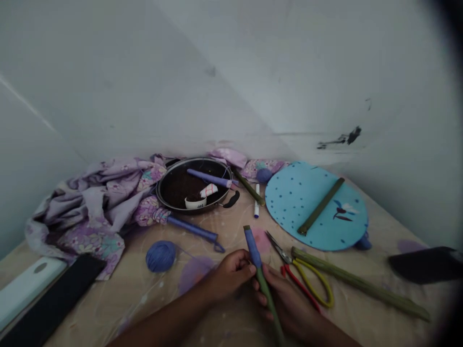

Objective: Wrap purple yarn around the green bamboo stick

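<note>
The right hand (285,295) is closed round the stick (266,290), whose long axis runs away and slightly left. The left hand (236,268), fingers curled, meets it at the blue wrap (254,251)'s lower edge; whether it pinches anything, I can't tell. Scissors (287,260) lie rightward; the yarn ball (161,256) sits left, nearer the left hand. Beyond stands the pan (181,210).

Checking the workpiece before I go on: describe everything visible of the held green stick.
The green stick is slender and looks woody. Blue, yarn-like wrapping covers its far part, leaving a short dark tip bare; below, it is plain green. It slants, far end leaning left, near end reaching the picture's bottom edge. The right grip holds it just below the wrapping; the left grip is close beside it, contact unclear.
</note>
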A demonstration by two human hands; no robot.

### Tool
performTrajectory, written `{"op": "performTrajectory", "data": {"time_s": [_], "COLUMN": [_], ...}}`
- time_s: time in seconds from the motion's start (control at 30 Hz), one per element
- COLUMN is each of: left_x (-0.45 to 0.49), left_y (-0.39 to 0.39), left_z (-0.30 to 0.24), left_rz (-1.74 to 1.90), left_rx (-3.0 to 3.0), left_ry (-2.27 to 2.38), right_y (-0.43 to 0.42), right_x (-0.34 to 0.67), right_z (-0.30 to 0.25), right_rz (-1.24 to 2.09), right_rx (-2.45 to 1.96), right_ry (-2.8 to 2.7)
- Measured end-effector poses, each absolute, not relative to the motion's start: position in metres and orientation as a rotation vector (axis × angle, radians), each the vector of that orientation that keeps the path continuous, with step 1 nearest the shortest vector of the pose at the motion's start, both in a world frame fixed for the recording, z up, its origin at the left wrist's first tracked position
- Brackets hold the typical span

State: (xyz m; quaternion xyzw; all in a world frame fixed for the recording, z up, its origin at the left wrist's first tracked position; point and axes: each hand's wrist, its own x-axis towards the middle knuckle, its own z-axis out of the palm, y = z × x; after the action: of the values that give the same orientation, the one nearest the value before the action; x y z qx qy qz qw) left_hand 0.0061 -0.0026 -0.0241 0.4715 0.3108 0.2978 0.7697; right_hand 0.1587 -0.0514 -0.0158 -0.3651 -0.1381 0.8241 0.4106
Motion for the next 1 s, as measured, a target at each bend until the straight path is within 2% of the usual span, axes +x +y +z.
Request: {"op": "performTrajectory", "data": {"time_s": [0.4,0.73,1.0], "left_x": [0.006,-0.001,-0.004], "left_y": [0.000,-0.003,0.001], "left_z": [-0.017,-0.018,-0.019], "left_rz": [0.667,0.634,0.646], "left_rx": [0.989,0.945,1.041], "left_ry": [0.690,0.580,0.729], "right_y": [-0.057,-0.064,-0.074], "right_x": [0.143,0.126,0.129], "right_z": [-0.003,0.003,-0.011], "right_rz": [1.828,1.818,1.708], "right_rx": [-1.060,-1.009,-1.023], "right_ry": [-0.410,-0.336,-0.490]}}
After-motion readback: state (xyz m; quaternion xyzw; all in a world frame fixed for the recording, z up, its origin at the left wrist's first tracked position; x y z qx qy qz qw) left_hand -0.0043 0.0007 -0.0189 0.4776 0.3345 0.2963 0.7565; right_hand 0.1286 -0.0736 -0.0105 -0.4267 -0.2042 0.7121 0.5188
